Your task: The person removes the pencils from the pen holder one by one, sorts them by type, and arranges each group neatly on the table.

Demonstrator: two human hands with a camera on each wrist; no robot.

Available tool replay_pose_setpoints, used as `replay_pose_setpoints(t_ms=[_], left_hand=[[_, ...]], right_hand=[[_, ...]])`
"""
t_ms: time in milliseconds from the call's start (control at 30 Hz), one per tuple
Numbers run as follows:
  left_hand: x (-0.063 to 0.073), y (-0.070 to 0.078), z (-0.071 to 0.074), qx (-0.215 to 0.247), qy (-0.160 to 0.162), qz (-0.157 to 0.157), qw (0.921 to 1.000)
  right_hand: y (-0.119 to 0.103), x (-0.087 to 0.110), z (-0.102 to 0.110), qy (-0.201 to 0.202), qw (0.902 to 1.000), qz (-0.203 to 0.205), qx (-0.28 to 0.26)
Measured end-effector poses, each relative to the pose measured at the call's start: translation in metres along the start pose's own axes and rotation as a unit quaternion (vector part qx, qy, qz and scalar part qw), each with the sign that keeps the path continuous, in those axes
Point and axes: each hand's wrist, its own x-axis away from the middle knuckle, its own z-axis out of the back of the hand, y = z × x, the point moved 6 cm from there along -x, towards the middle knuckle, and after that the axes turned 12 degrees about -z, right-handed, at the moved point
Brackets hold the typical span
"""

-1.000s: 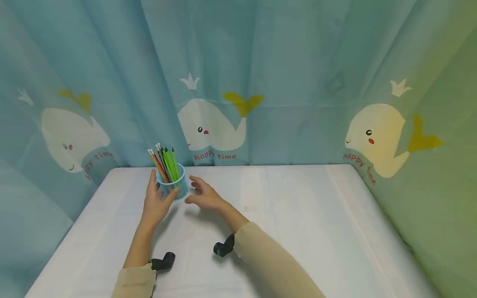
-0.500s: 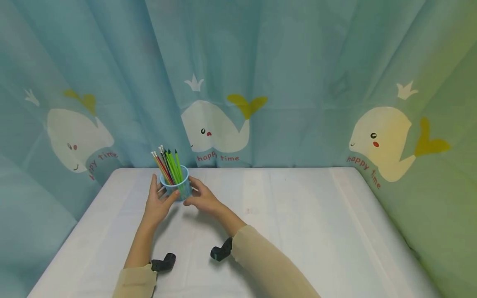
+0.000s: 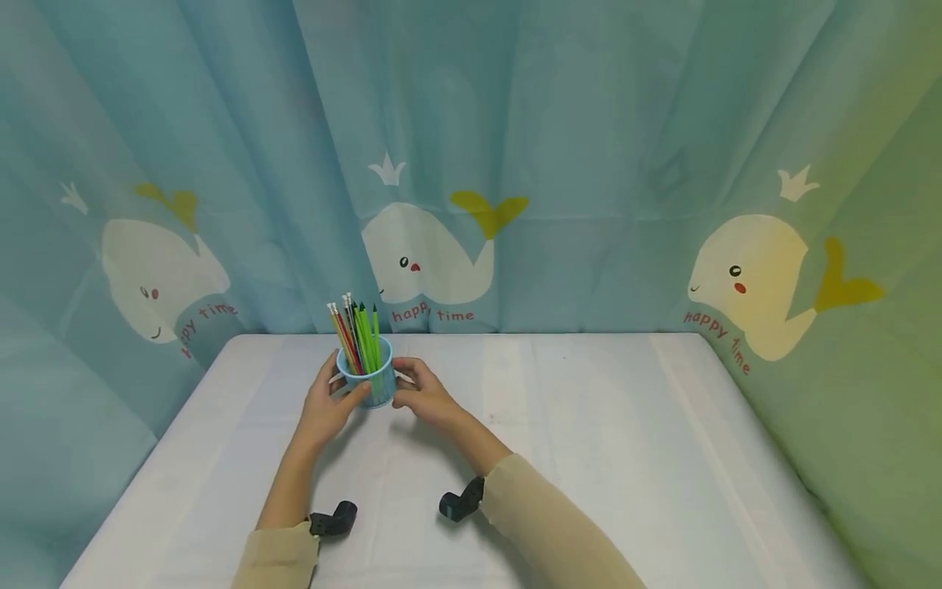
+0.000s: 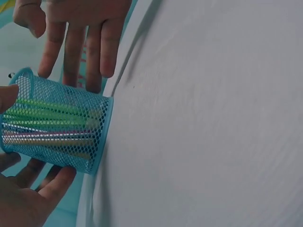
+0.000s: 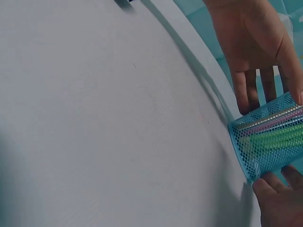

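A light-blue mesh pencil cup (image 3: 382, 384) stands upright near the table's back edge, full of pencils (image 3: 362, 337), some bright green and others with white erasers up. My left hand (image 3: 329, 409) grips the cup from the left; its thumb lies across the front and its fingers reach round the side, as the right wrist view shows. On the opposite side my right hand (image 3: 429, 398) has its fingertips at the mesh wall, the fingers mostly straight in the left wrist view. Through the mesh, the pencils' lower ends show in both wrist views.
A white cloth covers the table (image 3: 589, 458). Behind it hangs a blue-green curtain (image 3: 589, 123) printed with whales. Each wrist carries a small black camera mount (image 3: 334, 519), just above the tabletop.
The right hand has come in from the right to meet the cup's side. Both hands and the pencil cup have shifted to the right and slightly nearer.
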Motion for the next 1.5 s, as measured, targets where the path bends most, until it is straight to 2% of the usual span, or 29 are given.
replay_pose_setpoints(t_ms=[133,567,700,1133,1267,1500], left_hand=[[-0.001,0.001,-0.008,0.020,-0.008,-0.003,0.9998],[0.000,0.004,-0.029,0.027,-0.049,0.000,0.9984],[0.002,0.004,-0.036,0.033,-0.056,0.005,0.9979],[0.006,0.016,-0.060,0.066,-0.109,-0.026,0.9915],[0.007,0.018,-0.065,0.079,-0.115,-0.023,0.9900],[0.013,0.025,-0.078,0.091,-0.154,-0.018,0.9836]], right_hand=[[0.001,0.008,0.007,0.018,0.9998,0.003,-0.008],[0.011,0.031,0.028,0.062,0.9979,-0.020,-0.007],[0.012,0.039,0.034,0.060,0.9980,-0.021,-0.006],[0.012,0.060,0.061,0.055,0.9983,-0.018,0.000],[0.010,0.064,0.068,0.053,0.9985,-0.009,-0.005],[0.010,0.075,0.082,0.047,0.9988,0.003,0.015]])
